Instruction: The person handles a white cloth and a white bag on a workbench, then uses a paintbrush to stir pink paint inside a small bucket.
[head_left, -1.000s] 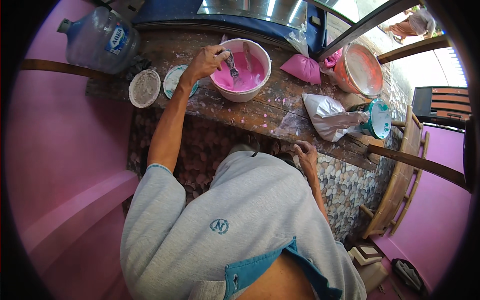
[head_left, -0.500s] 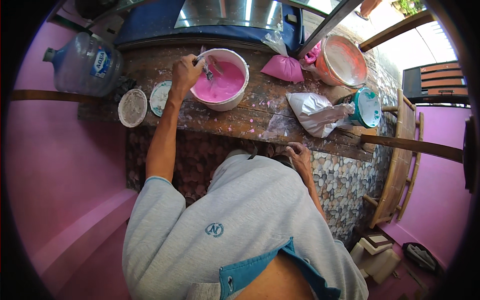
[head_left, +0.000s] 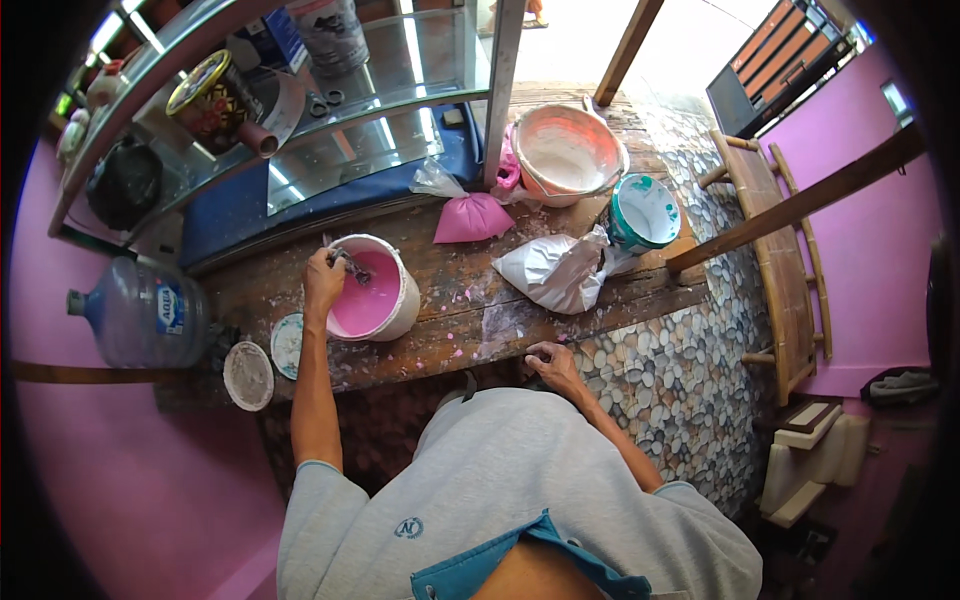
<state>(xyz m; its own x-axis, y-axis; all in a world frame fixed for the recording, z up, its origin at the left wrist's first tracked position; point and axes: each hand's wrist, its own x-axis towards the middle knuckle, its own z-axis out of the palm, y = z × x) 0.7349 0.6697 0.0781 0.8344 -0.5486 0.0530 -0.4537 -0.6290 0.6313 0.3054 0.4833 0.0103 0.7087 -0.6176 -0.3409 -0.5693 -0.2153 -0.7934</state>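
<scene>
A white bucket (head_left: 402, 308) of pink paint-like mix stands on the wooden table. My left hand (head_left: 322, 278) is over its left rim, closed on the handle of a paint-crusted stirring tool (head_left: 350, 266) that reaches into the pink mix (head_left: 368, 300). The tool's lower end is hidden, so its exact kind is unclear. My right hand (head_left: 555, 366) hangs by the table's front edge, fingers curled in, with nothing visible in them. Nearest to it on the table lies a white plastic bag (head_left: 545, 275). Two round, crusted lids, one grey (head_left: 248, 377) and one whitish (head_left: 287, 345), lie left of the bucket.
Behind stand a tied bag of pink material (head_left: 472, 218), an orange bucket (head_left: 570, 150) with white residue, and a teal tub (head_left: 645, 215). A large water jug (head_left: 140, 312) is at the left. A glass shelf rises behind; a wooden post (head_left: 780, 210) crosses at right.
The view has tilted up and turned right, showing more of the shelf. My left hand still holds the tool in the bucket. My right hand's fingers are more curled.
</scene>
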